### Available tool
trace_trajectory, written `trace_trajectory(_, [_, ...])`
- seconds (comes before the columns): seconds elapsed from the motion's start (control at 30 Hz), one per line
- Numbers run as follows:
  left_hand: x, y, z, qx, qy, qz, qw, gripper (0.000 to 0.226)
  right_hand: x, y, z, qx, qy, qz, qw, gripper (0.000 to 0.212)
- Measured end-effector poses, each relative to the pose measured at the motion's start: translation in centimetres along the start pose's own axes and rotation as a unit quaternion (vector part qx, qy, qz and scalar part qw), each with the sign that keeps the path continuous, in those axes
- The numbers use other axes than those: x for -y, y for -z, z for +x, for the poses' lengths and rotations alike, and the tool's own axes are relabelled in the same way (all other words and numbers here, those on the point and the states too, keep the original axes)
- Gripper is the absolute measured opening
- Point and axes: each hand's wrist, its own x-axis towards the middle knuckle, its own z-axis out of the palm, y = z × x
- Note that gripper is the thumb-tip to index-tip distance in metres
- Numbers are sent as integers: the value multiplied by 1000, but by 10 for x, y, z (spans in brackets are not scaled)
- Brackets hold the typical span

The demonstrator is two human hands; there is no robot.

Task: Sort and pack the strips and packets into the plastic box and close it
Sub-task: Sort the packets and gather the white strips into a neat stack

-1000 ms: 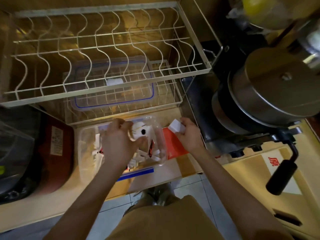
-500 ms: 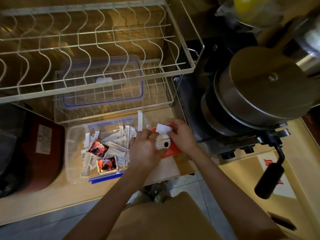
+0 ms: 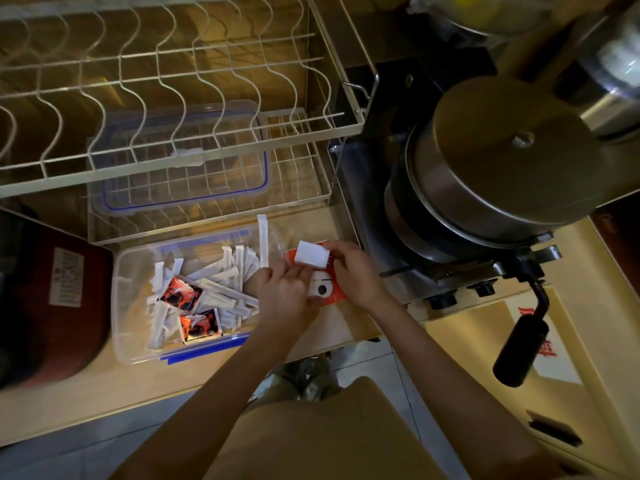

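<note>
Clear rectangular plastic box [image 3: 131, 306] with blue clips noted open on pale wooden counter [image 3: 86, 393], below cream wire dish rack [image 3: 166, 98]. Inside: heap of white paper strips [image 3: 221, 282] and two red-and-black square packets [image 3: 180, 294], one beside the other. One long white strip [image 3: 263, 242] leaning upright against the box's right wall. Left hand [image 3: 285, 299] just right of box, fingers pinching small white packet [image 3: 311, 258]. Right hand [image 3: 356, 271] gripping same packet's far edge. Flat orange packet with white round patch [image 3: 323, 289] lying beneath both hands. Matching clear lid [image 3: 180, 157] resting on lower rack tier. Steel pot [image 3: 495, 168] at right.
</note>
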Motion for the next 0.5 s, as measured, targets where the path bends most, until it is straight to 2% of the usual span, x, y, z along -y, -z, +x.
trace_trajectory(0.17, [-2,-1,-5,-3,8,-6,1000,53,1,-1,0,1,7,-15,1000,37])
trace_trajectory(0.3, [8,7,-11,-28,18,-126,991,42,8,-3,0,-20,33,-28,999,34])
trace_trajectory(0.37, [18,20,-16,-37,59,-234,970,36,16,-5,-3,-35,50,-16,998,32])
trace_trajectory(0.43, [34,34,-20,-15,120,-354,927,25,27,-8,-5,-47,61,36,996,30])
trace_trajectory(0.5, [54,41,-21,8,160,-419,894,15,38,-13,-4,-46,64,91,993,25])
